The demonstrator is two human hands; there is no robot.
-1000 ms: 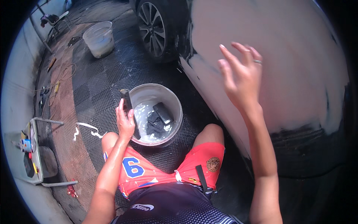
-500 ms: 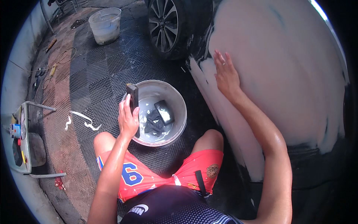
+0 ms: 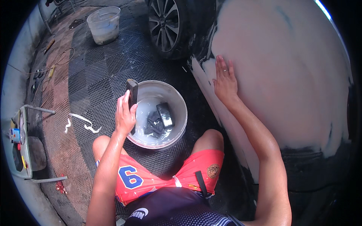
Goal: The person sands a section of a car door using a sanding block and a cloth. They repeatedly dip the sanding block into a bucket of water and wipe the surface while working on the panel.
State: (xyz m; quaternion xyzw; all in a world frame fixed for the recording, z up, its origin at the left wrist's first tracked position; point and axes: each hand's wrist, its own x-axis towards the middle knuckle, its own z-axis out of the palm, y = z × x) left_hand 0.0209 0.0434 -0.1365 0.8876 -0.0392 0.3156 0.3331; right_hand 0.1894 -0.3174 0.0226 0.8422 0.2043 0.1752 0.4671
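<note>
My left hand (image 3: 125, 116) grips a long dark sanding block (image 3: 132, 88), held on edge beside the left rim of a white bucket (image 3: 181, 100). Cloudy water fills the bucket's bottom. A wet black block (image 3: 165, 115) and dark pieces of what looks like sandpaper (image 3: 152, 124) lie in it. My right hand (image 3: 226, 83) rests with fingers stretched out on the car's body panel (image 3: 283, 83), near its left edge. Smooth pinkish-beige filler covers most of that panel, with black paint showing around it. A ring is on one right-hand finger.
The car wheel (image 3: 164, 28) stands ahead of the panel. A translucent bucket (image 3: 103, 28) is farther off on the ribbed tile floor (image 3: 94, 75). White strips (image 3: 81, 122), a cable (image 3: 60, 60) and an overturned-looking chair or stool (image 3: 24, 143) lie to the left.
My right hand has slid slightly down the panel, its fingers now straighter. The left hand still holds the sanding block by the bucket, and the view has shifted a little.
</note>
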